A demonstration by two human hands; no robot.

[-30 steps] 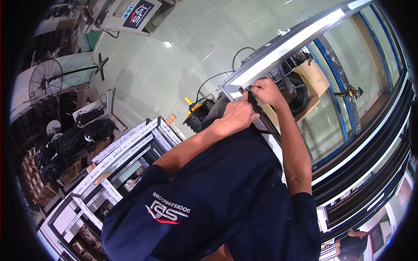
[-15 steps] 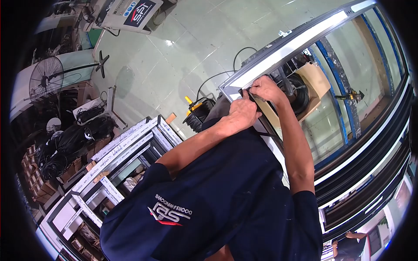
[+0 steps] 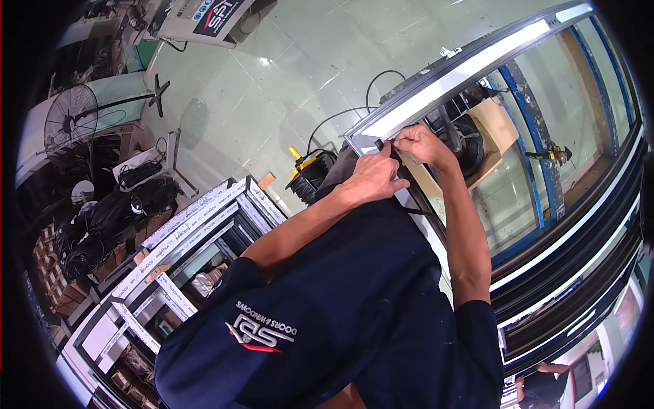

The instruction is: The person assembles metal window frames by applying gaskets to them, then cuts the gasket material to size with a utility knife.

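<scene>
A grey-and-white window frame [image 3: 470, 63] lies slantwise before me, its near corner under my hands. My left hand [image 3: 371, 176] is at that corner, fingers curled and pressed down on a short piece of black rubber gasket [image 3: 379, 144], with the thumb standing off to the side. Close beside it, my right hand [image 3: 424, 144] is closed in a pinch at the frame's inner edge. Most of the gasket between the fingertips is hidden. Below the frame, a coil of black gasket [image 3: 470, 151] sits in an open cardboard box [image 3: 503, 126].
Blue-edged supports [image 3: 528, 116] carry the frame, with a yellow-and-black clamp [image 3: 549, 155] on one. A yellow-handled cable reel [image 3: 310, 177] stands left of my hands. Taped frames [image 3: 197, 228], black coils [image 3: 102, 225] and a fan [image 3: 70, 123] are farther left. Another person [image 3: 543, 385] shows at lower right.
My left hand's index finger has bent lower at the corner, and my right hand has shifted slightly right and down. Both hands remain at the same corner.
</scene>
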